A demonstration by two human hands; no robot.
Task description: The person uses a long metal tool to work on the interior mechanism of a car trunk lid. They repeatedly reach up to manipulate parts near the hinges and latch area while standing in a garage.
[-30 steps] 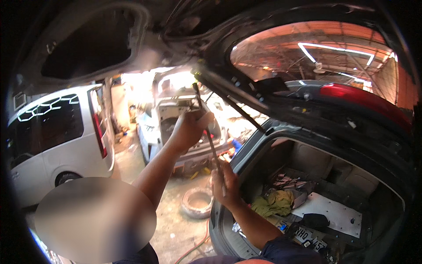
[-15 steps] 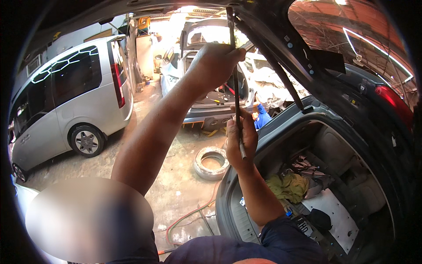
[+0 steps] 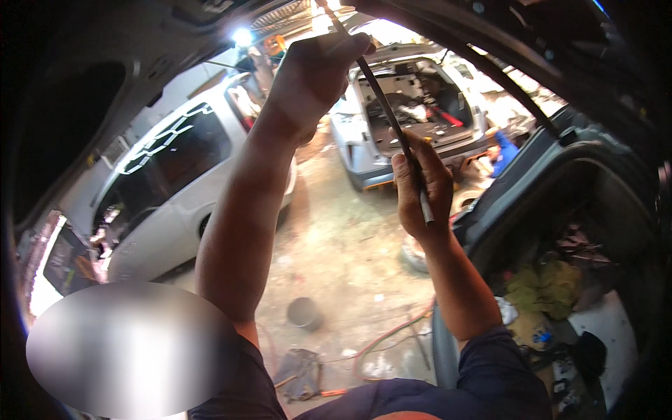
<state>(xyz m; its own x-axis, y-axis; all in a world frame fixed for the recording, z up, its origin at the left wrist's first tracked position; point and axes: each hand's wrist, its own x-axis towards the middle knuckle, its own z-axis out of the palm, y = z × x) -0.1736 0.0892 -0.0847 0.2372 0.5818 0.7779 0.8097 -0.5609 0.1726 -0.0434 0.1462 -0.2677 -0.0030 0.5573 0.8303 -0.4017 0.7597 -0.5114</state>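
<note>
While both hands close around the thin dark strut point(image 3: 392, 119), the left hand point(image 3: 311, 73) has its grip wrapped on the upper length near the raised tailgate point(image 3: 490, 42), and the right hand point(image 3: 420, 185) is clamped on the lower, paler end. The strut runs slanting between them, up toward the tailgate's underside. Done well, the step would seem to want the upper grip steadying the rod while the lower one guides its free end, both kept in line so it does not bend. Right of the arms, the open boot point(image 3: 595, 301) holds yellow-green rags point(image 3: 546, 287) and small dark items. Beyond, a white car's boot point(image 3: 413, 105) stands open with clutter inside. A small grey bowl point(image 3: 304, 313) sits on the floor point(image 3: 336, 245).
</note>
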